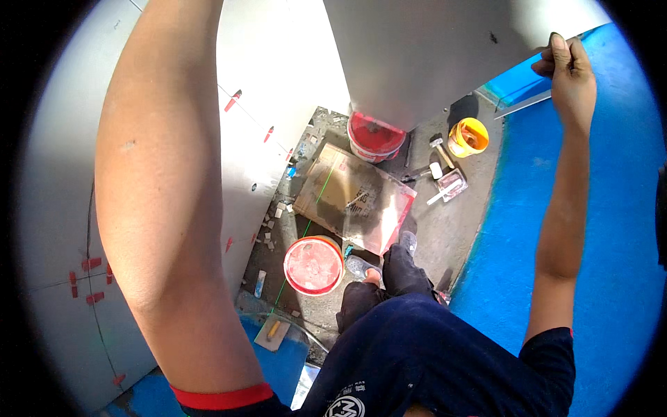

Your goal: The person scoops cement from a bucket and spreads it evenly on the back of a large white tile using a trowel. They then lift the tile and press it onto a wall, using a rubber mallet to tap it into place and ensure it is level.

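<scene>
A large grey tile (417, 62) hangs at the top middle, its lower edge slanting up to the right. At that edge my right hand (570, 69) is closed, thumb against curled fingers, gripping the tile's rim. My left forearm (163, 139) reaches up along the pale tiled wall (278, 76) and leaves the picture at the top. The left hand is out of sight, so what it touches does not show. Red levelling wedges (90, 264) sit in the joints of the wall tiles.
Below lie a flattened cardboard sheet (340, 187), a red bucket (375, 135), a round tub of pinkish material (314, 264) and a yellow bucket (469, 137). Near these are a mallet (435, 170) and a trowel (274, 332). A blue curved surface (535, 208) rises at right. A green laser line crosses the floor.
</scene>
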A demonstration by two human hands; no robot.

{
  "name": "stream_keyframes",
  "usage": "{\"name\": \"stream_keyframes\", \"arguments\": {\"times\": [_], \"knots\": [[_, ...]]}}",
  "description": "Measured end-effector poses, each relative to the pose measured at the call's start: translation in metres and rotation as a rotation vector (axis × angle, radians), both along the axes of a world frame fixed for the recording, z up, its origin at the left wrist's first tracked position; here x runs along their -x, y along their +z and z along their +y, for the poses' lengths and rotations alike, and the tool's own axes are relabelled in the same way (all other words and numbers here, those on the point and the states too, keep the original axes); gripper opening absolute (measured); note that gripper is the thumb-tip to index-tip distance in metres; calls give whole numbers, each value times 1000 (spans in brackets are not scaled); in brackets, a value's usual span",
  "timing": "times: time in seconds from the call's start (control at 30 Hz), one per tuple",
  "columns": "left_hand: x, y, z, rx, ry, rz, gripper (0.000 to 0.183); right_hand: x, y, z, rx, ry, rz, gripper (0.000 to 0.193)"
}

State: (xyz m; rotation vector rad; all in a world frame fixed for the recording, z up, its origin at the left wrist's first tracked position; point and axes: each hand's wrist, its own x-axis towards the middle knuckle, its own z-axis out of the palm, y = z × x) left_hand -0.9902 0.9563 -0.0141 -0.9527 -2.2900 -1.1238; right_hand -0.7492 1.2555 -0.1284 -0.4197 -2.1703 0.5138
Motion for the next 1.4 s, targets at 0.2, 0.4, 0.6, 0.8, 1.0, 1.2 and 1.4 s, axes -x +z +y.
{"name": "stream_keyframes", "arguments": {"times": [0.2, 0.4, 0.6, 0.8, 1.0, 1.2, 1.4], "knots": [[-5, -1, -1, -58, -72, 10, 45, 8, -3, -13, 13, -72, 19, 38], [22, 3, 28, -158, -123, -3, 32, 22, 4, 6, 18, -92, 4, 41], [51, 7, 45, -137, -31, 16, 23, 47, 7, 18, -60, -154, -32, 43], [59, 28, 61, -151, -116, -59, 24, 51, 16, 48, -152, -125, -67, 34], [90, 16, 85, -449, -345, -192, 20, 62, 13, 52, 12, -226, -78, 26], [119, 19, 101, -225, -228, 17, 26, 72, -27, 71, 47, -221, -102, 24], [145, 15, 110, -314, -190, 183, 30, 114, -85, 50, 342, -228, -108, 36]]}}
